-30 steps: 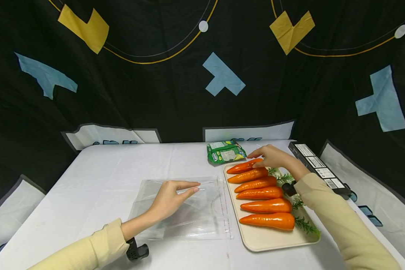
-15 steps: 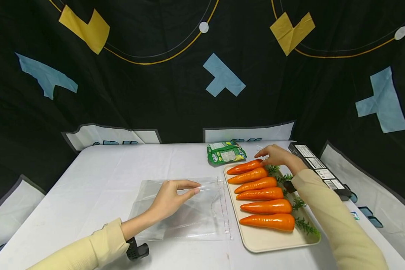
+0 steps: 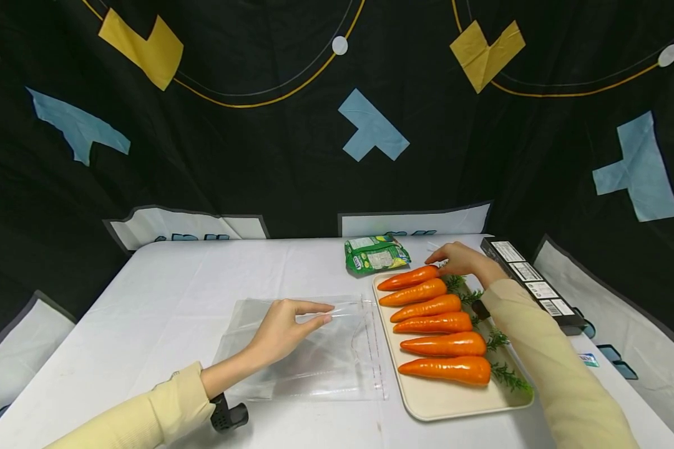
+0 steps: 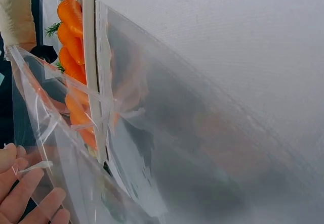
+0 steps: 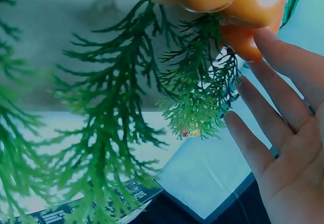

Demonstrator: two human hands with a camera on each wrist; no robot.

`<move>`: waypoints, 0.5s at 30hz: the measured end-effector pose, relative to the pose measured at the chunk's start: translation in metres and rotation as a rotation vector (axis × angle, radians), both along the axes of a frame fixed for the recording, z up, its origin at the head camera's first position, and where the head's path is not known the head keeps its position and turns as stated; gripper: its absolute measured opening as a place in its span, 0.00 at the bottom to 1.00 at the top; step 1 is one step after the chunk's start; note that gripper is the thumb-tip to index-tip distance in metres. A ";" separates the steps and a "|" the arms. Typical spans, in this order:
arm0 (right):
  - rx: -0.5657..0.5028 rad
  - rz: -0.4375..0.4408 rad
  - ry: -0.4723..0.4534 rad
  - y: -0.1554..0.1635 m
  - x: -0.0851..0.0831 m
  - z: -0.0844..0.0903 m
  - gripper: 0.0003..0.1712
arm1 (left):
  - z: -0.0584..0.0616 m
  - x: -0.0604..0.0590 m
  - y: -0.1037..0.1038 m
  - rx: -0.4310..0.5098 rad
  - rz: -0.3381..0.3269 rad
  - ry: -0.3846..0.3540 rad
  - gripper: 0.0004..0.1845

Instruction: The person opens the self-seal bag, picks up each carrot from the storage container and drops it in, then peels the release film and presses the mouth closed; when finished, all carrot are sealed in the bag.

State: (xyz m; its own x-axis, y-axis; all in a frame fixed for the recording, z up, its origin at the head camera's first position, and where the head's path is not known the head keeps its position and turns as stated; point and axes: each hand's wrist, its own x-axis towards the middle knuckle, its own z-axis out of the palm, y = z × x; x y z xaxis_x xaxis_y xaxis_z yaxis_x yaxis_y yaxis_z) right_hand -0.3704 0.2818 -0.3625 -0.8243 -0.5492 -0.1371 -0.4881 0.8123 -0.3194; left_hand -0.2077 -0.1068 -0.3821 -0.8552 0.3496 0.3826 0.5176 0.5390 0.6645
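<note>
A clear plastic bag (image 3: 320,355) lies on the table, its mouth toward the tray. My left hand (image 3: 281,330) holds the bag's upper film raised between thumb and fingers; in the left wrist view the film stands up like a tent. Several orange carrots (image 3: 444,370) with green leafy tops lie in a row on a cream tray (image 3: 438,408). At the leafy end of the farthest carrot (image 3: 409,278) is my right hand (image 3: 463,259). In the right wrist view its fingers (image 5: 276,90) look nearly straight, fingertips against the carrot; the thumb is hidden there.
A green printed packet (image 3: 376,254) lies behind the tray. A long black box (image 3: 530,280) with white labels lies along the table's right side. Near the right edge is a small label (image 3: 588,360). A black cloth (image 3: 292,162) hangs behind the table.
My right hand has shifted slightly right along the farthest carrot to its leafy end, then stayed there. The left hand and the bag have not visibly moved.
</note>
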 end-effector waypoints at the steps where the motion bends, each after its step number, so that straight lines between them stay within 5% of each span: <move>1: -0.002 0.001 -0.003 0.000 0.000 0.000 0.19 | 0.000 0.000 0.000 0.002 -0.001 -0.002 0.10; 15: -0.016 -0.013 -0.002 0.003 -0.004 -0.007 0.19 | 0.000 0.002 0.000 0.009 0.011 -0.019 0.10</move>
State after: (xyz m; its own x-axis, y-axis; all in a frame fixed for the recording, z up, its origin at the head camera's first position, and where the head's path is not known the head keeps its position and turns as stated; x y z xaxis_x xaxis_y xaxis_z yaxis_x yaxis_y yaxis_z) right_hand -0.3746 0.2847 -0.3699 -0.8311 -0.5407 -0.1305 -0.4768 0.8133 -0.3334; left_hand -0.2061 -0.1069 -0.3821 -0.8662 0.3361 0.3698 0.4989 0.5385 0.6791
